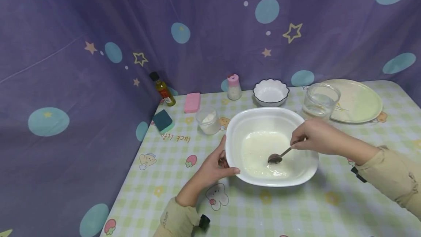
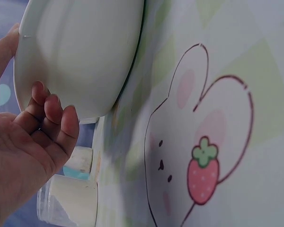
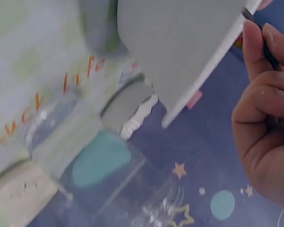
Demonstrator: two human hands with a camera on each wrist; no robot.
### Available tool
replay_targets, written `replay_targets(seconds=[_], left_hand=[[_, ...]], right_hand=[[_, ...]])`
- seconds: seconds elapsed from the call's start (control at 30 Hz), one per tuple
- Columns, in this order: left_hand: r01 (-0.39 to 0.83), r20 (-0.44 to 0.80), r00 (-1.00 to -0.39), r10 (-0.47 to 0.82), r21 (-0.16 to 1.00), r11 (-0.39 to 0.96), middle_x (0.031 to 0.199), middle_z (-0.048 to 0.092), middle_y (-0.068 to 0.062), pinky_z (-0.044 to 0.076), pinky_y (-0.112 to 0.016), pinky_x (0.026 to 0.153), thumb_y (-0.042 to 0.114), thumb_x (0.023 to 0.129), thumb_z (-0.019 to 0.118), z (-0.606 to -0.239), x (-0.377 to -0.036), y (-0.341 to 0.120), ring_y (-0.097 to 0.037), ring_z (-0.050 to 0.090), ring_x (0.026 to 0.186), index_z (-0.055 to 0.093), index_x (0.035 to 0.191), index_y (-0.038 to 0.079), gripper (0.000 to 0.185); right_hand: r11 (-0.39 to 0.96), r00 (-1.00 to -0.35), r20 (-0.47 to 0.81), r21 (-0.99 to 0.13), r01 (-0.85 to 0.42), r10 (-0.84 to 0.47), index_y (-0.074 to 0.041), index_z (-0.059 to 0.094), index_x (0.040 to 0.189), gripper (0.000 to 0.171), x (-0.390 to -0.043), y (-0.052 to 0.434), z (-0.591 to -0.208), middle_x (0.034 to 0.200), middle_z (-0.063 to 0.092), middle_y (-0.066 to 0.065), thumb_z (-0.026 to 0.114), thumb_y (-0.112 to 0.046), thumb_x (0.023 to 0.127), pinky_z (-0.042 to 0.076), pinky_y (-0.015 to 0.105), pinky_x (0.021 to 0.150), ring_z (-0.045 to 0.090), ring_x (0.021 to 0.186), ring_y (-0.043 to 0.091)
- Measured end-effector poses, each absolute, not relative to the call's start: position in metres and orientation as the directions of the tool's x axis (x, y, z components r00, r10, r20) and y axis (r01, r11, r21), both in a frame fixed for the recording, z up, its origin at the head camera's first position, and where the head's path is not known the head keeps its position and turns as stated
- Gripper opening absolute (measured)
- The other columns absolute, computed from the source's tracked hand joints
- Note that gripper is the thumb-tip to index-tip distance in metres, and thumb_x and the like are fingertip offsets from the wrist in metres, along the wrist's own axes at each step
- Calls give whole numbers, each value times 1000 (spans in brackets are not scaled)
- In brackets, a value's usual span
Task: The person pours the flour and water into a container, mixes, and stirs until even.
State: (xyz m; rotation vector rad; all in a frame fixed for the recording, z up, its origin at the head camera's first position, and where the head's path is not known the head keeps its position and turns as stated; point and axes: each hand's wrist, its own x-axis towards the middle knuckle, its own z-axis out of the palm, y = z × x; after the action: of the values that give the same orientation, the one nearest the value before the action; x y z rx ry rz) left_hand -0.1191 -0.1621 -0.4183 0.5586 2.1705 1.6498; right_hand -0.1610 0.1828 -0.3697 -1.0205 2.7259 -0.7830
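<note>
A large white basin (image 1: pixel 263 111) stands on the table with a shallow pale, milky liquid (image 1: pixel 258 147) inside. My left hand (image 1: pixel 213 168) holds the basin's left side, thumb on the rim and the other fingers curled against the outer wall, as the left wrist view shows. Over the basin's right side, my right hand (image 1: pixel 316 136) pinches the handle of a small dark metal spoon (image 1: pixel 275 158). The spoon's bowl is down at the liquid, where the surface ripples. In the right wrist view the basin wall (image 3: pixel 180 42) hides the spoon's lower part.
Behind the basin are a clear cup of white powder (image 1: pixel 208 120), a pink-topped shaker (image 1: pixel 234 87), a scalloped bowl (image 1: pixel 271 93), a glass bowl of clear liquid (image 1: pixel 319 101) and an oval plate (image 1: pixel 360 101). Farther left stand an oil bottle (image 1: pixel 163 90), a pink block (image 1: pixel 192 102) and a sponge (image 1: pixel 163 121).
</note>
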Motion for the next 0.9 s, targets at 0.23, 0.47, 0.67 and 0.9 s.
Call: replay_targets(seconds=[0.23, 0.47, 0.67, 0.9], left_hand=[[112, -29, -859, 511, 964, 243, 98, 65, -26, 49, -25, 66, 1, 83, 76, -417, -119, -161, -25, 57, 74, -2, 157, 13, 108], [115, -21, -853, 521, 967, 227, 99, 64, -30, 49, -23, 66, 1, 84, 76, -418, -118, -162, -25, 57, 73, -3, 157, 12, 108], [121, -17, -855, 519, 965, 232, 99, 65, -26, 49, -25, 66, 2, 84, 76, -419, -118, -162, -26, 57, 73, -2, 157, 13, 107], [114, -20, -855, 518, 968, 225, 102, 64, -29, 49, -24, 66, 2, 84, 76, -419, -118, -162, -25, 58, 74, -2, 157, 11, 107]], right_hand=[[573, -751, 140, -561, -597, -645, -26, 75, 76, 15, -163, 156, -384, 70, 65, -21, 77, -14, 84, 45, 23, 57, 54, 61, -3], [579, -808, 199, -605, -547, -555, -19, 77, 76, 11, -173, 140, -396, 69, 67, -15, 77, -10, 83, 41, 24, 56, 49, 58, 0], [665, -876, 198, -584, -466, -440, -11, 77, 80, 5, -182, 143, -398, 71, 68, -10, 75, -11, 84, 44, 29, 59, 54, 62, 5], [763, -921, 159, -520, -384, -355, -10, 77, 83, 5, -188, 164, -388, 75, 71, -4, 73, -11, 85, 45, 34, 63, 59, 66, 11]])
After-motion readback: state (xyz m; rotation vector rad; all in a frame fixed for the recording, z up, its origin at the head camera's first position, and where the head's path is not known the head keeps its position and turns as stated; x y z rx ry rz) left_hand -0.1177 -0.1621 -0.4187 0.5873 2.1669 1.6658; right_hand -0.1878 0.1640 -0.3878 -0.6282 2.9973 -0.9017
